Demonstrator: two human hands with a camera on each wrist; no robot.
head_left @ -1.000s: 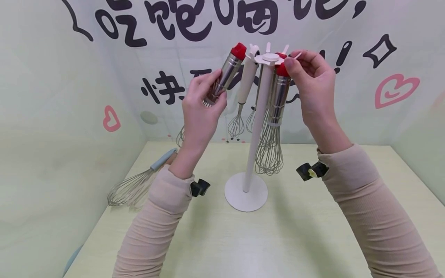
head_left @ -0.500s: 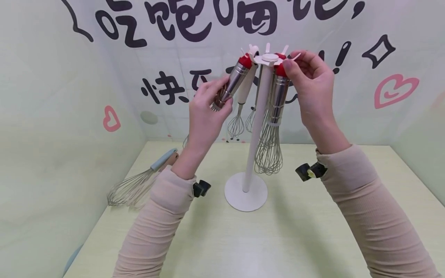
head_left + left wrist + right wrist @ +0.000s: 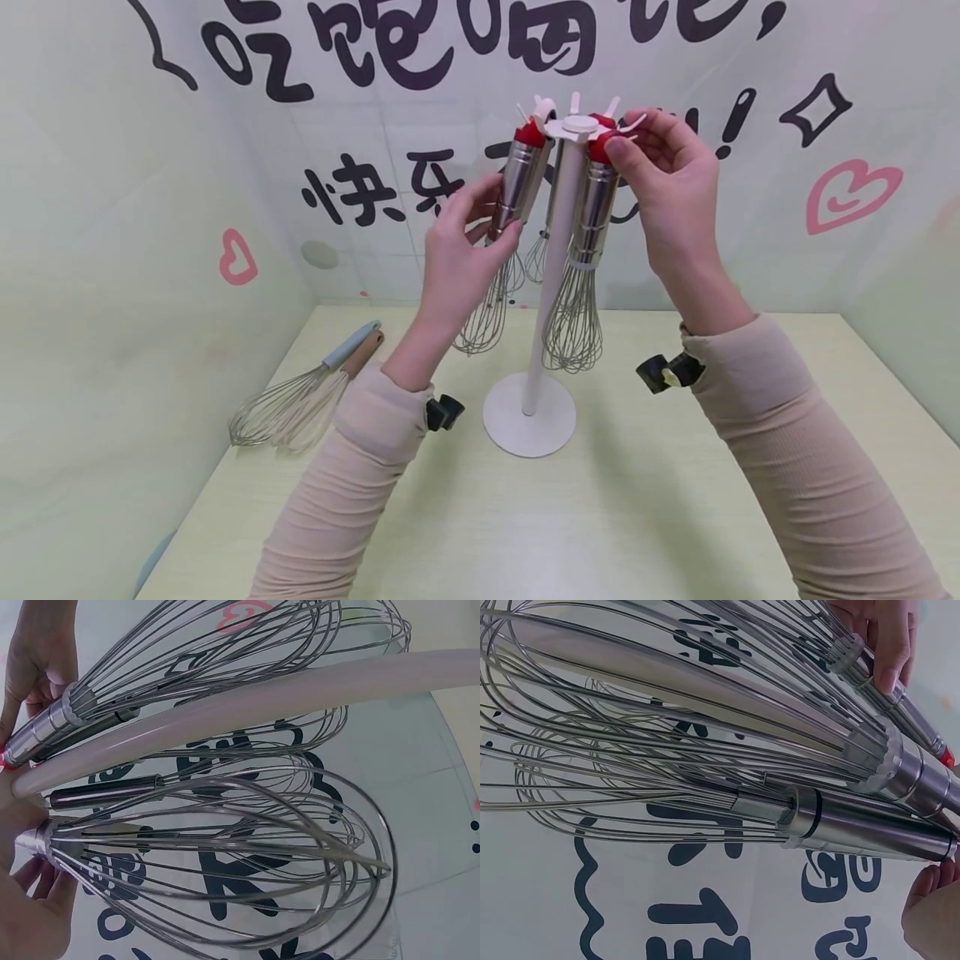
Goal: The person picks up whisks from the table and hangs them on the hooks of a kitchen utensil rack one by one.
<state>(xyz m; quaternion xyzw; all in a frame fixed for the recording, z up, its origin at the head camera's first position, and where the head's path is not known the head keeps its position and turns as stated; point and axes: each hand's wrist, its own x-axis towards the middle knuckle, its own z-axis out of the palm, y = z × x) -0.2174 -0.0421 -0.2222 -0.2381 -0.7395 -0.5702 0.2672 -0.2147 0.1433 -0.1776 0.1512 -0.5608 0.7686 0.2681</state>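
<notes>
A white upright rack (image 3: 551,292) with upturned hooks at its top has several whisks hanging from it. My left hand (image 3: 468,250) holds a steel-handled whisk (image 3: 517,179) by the lower handle, its red cap at a hook on the rack's left side. In the left wrist view, this whisk's wire loops (image 3: 225,862) fan out from my fingers. My right hand (image 3: 678,183) pinches the rack's right hook, thumb against the red cap of another steel-handled whisk (image 3: 597,200). Part of that grip is hidden. Behind these hangs a slim steel-handled whisk (image 3: 870,821).
On the table (image 3: 675,467) at the left lie a blue-handled whisk (image 3: 348,346) and a brown-handled whisk (image 3: 362,354). The rack's round base (image 3: 530,433) stands mid-table. Behind is a backdrop (image 3: 772,242) printed with black characters and pink hearts.
The left hand has moved right and slightly down, bringing its whisk's red cap onto the left hook; that whisk now hangs more upright. The right hand has barely moved.
</notes>
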